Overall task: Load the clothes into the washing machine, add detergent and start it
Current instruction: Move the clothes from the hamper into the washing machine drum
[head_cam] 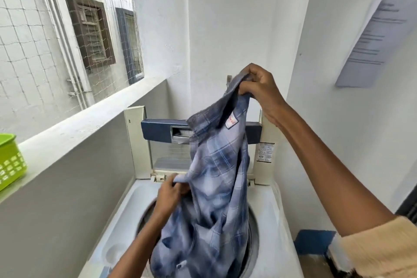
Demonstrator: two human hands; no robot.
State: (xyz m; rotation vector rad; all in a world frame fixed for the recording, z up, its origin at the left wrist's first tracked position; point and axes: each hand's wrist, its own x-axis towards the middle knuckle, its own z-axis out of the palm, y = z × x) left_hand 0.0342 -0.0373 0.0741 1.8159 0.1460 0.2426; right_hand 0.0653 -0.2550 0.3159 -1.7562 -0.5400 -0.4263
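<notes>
A blue plaid shirt (216, 187) hangs over the open drum of a white top-loading washing machine (126, 216). My right hand (259, 86) pinches the shirt's collar and holds it high. Lower down, my left hand (169, 194) grips the shirt's left edge just above the drum opening. The shirt's bottom part drops into the drum and hides most of it. The machine's lid (135, 140) stands upright at the back, with a blue panel across it.
A grey parapet wall with a white ledge (74, 133) runs along the left, carrying a green plastic basket (10, 160). White walls close in behind and to the right, with a printed sheet (370, 40) taped up. A blue object (313, 241) lies right of the machine.
</notes>
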